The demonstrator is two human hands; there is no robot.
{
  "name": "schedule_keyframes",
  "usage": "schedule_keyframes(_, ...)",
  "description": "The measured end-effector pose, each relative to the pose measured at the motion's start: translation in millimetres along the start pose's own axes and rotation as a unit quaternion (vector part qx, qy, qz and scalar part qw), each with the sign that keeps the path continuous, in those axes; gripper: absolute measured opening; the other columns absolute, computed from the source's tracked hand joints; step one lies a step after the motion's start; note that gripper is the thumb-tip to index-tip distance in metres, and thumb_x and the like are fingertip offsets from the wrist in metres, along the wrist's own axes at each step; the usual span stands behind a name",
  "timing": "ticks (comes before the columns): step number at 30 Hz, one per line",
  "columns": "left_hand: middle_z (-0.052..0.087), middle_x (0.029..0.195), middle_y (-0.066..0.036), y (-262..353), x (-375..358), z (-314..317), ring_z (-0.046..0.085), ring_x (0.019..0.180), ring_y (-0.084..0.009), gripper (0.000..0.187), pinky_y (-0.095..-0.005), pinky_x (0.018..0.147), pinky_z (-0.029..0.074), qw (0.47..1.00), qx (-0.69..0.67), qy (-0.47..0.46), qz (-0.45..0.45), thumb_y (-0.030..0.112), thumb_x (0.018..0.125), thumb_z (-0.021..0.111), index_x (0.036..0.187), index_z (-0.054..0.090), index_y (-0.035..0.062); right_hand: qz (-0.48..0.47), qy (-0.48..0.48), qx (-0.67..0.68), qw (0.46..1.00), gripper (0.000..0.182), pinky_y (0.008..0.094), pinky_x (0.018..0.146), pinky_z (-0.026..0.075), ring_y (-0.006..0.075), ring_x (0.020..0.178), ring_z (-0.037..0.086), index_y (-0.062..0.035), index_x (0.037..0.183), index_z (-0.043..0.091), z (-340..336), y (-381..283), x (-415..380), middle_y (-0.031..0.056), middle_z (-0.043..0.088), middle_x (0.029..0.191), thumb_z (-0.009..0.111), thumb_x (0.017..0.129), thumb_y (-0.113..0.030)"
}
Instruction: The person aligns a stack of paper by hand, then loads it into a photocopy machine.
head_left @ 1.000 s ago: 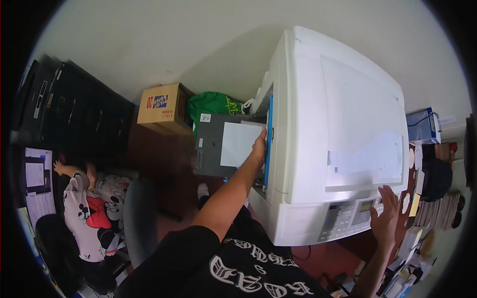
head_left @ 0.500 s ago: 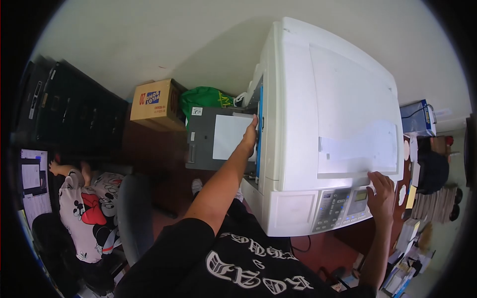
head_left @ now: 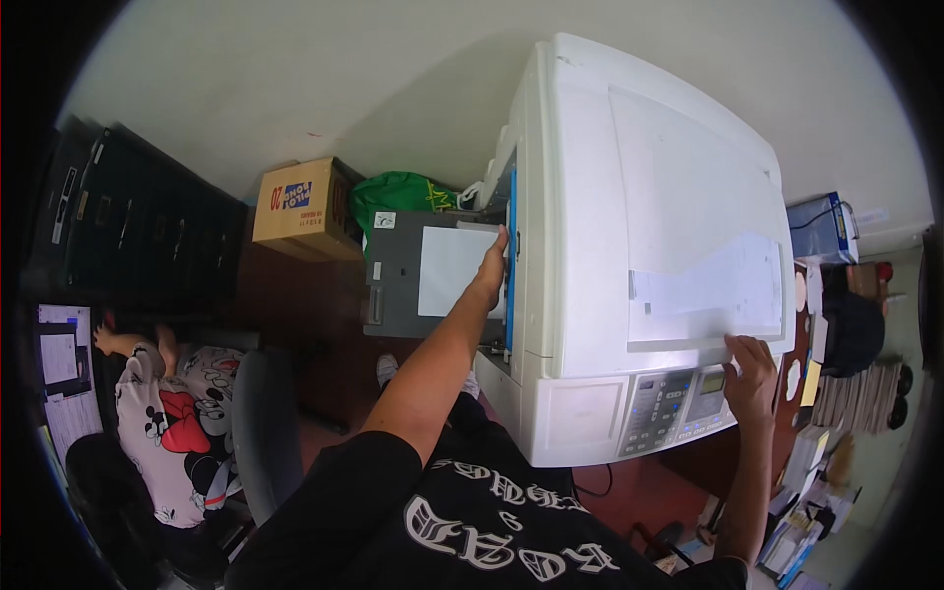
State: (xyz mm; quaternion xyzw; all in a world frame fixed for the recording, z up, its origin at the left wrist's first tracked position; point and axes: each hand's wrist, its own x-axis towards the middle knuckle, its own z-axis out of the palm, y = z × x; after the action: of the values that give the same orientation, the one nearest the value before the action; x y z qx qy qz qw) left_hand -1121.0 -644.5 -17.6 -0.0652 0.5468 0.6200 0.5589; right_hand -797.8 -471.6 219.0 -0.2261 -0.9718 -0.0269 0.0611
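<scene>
A white photocopier (head_left: 580, 236) fills the middle right, its lid (head_left: 688, 197) down. My left hand (head_left: 493, 267) reaches to the copier's left side by a blue strip (head_left: 512, 265). Its visible fingers are stretched out along the side opening, and part of the hand is hidden. A white sheet of paper (head_left: 447, 270) lies on the grey side tray (head_left: 393, 295), beside that hand. My right hand (head_left: 751, 382) has bent fingers closed on the lid's front edge, just right of the control panel (head_left: 672, 408). Printed paper (head_left: 703, 295) shows flat within the lid's front area.
A cardboard box (head_left: 295, 206) and a green bag (head_left: 403, 195) stand by the wall. Another person (head_left: 182, 423) sits at a monitor (head_left: 67, 374) on the left, beside dark cabinets (head_left: 147, 226). Stacked papers (head_left: 855, 398) are at the right.
The view has shifted very slightly. Both hands stay at the same places on the copier, and the paper on the tray has not visibly moved.
</scene>
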Motion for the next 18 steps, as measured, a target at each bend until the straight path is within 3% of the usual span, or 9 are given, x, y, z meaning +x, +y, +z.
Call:
schedule_keyframes(3,0.052,0.135,-0.022,1.5,-0.9,-0.5,0.045,0.127,-0.033,0.085,-0.0474,0.112,0.024,1.0,0.006,-0.002,0.003,0.073,0.092,0.025,0.145,0.04,0.0074,0.005,-0.001,0.001,1.0,0.044,0.0387,0.078,0.053,0.0309,0.092,0.063,-0.0009,0.102,0.068,0.5,-0.8,0.2,0.0119,0.066,0.098,0.068,0.061,0.013)
schedule_keyframes(12,0.038,0.148,-0.023,6.2,-8.1,3.3,0.032,0.138,-0.0331,0.085,-0.0464,0.116,0.017,1.0,0.003,-0.003,-0.011,0.071,0.092,0.025,0.148,0.034,0.0078,-0.007,0.012,0.01,1.0,0.044,0.0388,0.076,0.053,0.0313,0.089,0.063,-0.0005,0.102,0.068,0.5,-1.9,0.3,0.0122,0.065,0.097,0.067,0.06,0.014)
schedule_keyframes(18,0.036,0.149,-0.022,0.5,0.1,1.7,0.03,0.14,-0.0324,0.085,-0.0455,0.116,0.015,1.0,0.027,0.003,-0.003,0.071,0.092,0.026,0.147,0.036,0.007,-0.008,0.016,0.014,1.0,0.044,0.0386,0.076,0.053,0.031,0.089,0.063,-0.0003,0.102,0.068,-0.5,-1.6,0.4,0.012,0.065,0.097,0.067,0.06,0.014)
